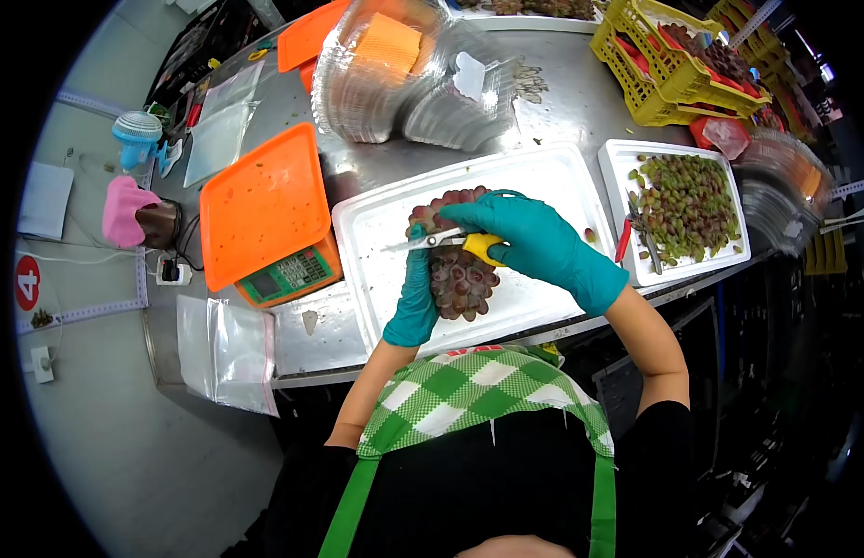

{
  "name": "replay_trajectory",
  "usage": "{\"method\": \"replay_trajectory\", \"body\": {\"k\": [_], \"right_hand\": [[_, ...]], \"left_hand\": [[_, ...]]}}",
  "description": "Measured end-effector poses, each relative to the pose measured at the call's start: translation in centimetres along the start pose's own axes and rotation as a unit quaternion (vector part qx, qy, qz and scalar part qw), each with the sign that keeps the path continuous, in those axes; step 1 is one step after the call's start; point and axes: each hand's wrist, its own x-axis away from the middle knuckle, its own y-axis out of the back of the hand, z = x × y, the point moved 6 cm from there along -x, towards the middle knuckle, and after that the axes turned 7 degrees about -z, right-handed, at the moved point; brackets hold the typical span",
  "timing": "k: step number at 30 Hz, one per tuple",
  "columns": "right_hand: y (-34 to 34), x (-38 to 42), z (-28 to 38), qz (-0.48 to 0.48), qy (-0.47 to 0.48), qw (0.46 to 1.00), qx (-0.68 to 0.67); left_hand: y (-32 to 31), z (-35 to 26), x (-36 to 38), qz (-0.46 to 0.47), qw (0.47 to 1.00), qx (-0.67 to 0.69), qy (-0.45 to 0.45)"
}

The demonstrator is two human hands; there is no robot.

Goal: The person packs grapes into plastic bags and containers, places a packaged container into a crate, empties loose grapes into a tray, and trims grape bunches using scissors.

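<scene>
Here's the steel bench (567, 116), with clear plastic containers (450, 116) stacked at the top centre of the frame and yellow crates (636, 70) at upper right. An orange scale (269, 209) sits left of centre. Mid-frame, over the white tray (548, 293), there's the bunch of grapes (462, 290)! The gloved left hand (413, 302) holds its left side, some fingers hidden; the gloved right hand (543, 237) closes round yellow-handled scissors (485, 248), blades pointing left across the bunch. Over at right, loose grapes (687, 206) fill a smaller tray (622, 156).
</scene>
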Motion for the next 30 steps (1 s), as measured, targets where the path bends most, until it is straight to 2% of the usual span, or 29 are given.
{"method": "replay_trajectory", "body": {"k": [3,6,9,10,12,13,17,21,24,27,30], "right_hand": [[-1.1,0.5,-1.7,-0.061,-0.058,0.982,-0.167],[-0.7,0.6,-2.0,-0.033,-0.155,0.964,-0.214],[0.8,1.1,-2.0,-0.106,-0.184,0.94,-0.267],[2.1,1.2,-1.3,-0.089,-0.197,0.948,-0.235],[4.1,1.6,-0.3,-0.092,-0.092,0.991,-0.03],[4.6,2.1,0.1,-0.091,-0.037,0.992,0.074],[4.3,4.4,0.0,-0.023,-0.062,0.961,0.27],[3.5,4.9,0.4,-0.011,-0.016,0.915,0.404],[3.2,4.7,1.2,0.018,0.018,0.854,0.52],[2.7,4.5,1.7,0.021,0.06,0.827,0.559],[2.5,4.5,1.9,0.009,0.069,0.837,0.543]], "left_hand": [[-0.7,-0.4,0.4,-0.007,1.0,-0.013,0.0],[-0.7,-0.3,0.4,-0.006,1.0,-0.026,0.005],[-0.3,0.3,0.1,0.043,0.998,-0.016,0.032],[-0.6,0.0,0.2,0.025,0.999,-0.028,0.019],[-0.3,-0.1,0.2,0.024,0.999,-0.016,0.014],[0.0,-0.1,0.1,0.024,1.0,-0.01,0.011],[1.2,-0.4,0.0,-0.01,1.0,0.007,-0.006],[1.6,-0.4,0.1,0.027,0.999,0.019,0.015],[1.5,-0.4,0.5,0.025,1.0,0.007,0.016],[1.6,-0.5,0.7,0.01,1.0,-0.015,0.0],[1.3,-0.6,0.9,-0.007,0.999,-0.027,-0.023]]}}
